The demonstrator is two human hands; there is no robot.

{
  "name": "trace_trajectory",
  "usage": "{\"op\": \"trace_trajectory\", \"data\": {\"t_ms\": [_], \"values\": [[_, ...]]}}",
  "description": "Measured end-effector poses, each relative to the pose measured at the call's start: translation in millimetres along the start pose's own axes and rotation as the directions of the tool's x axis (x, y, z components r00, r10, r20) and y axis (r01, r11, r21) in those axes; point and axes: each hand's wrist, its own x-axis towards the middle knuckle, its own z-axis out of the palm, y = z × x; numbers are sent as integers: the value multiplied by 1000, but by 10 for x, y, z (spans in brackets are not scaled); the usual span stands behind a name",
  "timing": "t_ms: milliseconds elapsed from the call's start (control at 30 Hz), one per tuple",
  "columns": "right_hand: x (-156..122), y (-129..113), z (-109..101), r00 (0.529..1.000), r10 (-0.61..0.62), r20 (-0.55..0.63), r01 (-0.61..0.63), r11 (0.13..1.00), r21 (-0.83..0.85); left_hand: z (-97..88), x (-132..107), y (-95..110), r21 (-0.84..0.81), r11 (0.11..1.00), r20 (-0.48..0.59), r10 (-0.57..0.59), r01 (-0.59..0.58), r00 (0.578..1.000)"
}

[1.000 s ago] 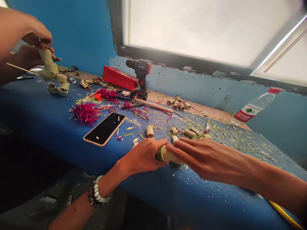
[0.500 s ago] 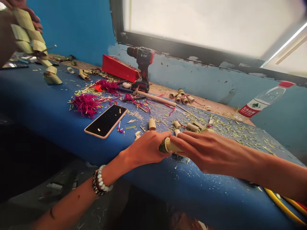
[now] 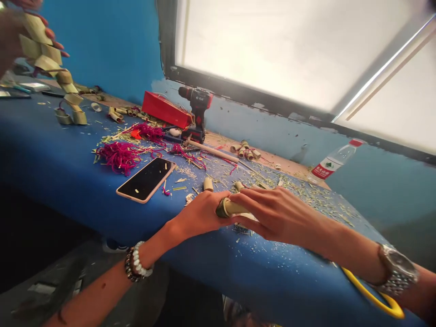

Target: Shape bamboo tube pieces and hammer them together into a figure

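A person's left hand (image 3: 200,215), a beaded bracelet at the wrist, and right hand (image 3: 275,215), under a steel wristwatch (image 3: 397,270), grip a bamboo tube (image 3: 231,208) at the near edge of a blue-covered table (image 3: 61,150). The fingers (image 3: 259,200) of both hands are clenched around it, the tube's dark cut end pointing left. Green shavings and short bamboo pieces (image 3: 208,184) litter the surface nearby. To the left lie a smartphone (image 3: 146,179) and tangled magenta yarn (image 3: 119,156); at the far side stand a cordless drill (image 3: 197,106), a red case (image 3: 165,110) and a plastic water bottle (image 3: 332,160). At far left, a co-worker's hand (image 3: 10,41) holds up a linked chain of bamboo pieces (image 3: 44,54).
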Motion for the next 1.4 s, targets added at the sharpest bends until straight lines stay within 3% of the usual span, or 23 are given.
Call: {"op": "trace_trajectory", "data": {"t_ms": [300, 567, 733, 1033, 1267, 1400], "values": [[53, 108, -77, 994, -80, 78, 71, 991, 110, 7, -11, -14, -42, 998, 21, 50, -49, 999], [23, 46, 113, 998, -55, 6, 54, 993, 106, 13, -5, -53, 9, 999, 3, 32, -32, 999], [81, 50, 125, 998, -49, 48, 41, 988, 150, 6, -2, -63, 3, 1000, -1, 11, -11, 1000], [129, -37, 38, 990, 83, 114, -117, 934, 338, 27, -15, -66, 39, 999, -16, 5, -4, 1000], [130, -115, 13, 971, 195, 140, -226, 938, 262, 41, -30, -62, 97, 994, -38, 50, -46, 998], [151, -89, -92, 954, 256, 157, -282, 944, 171, 36, -22, -31, 57, 998, -66, 3, 0, 998]]}}
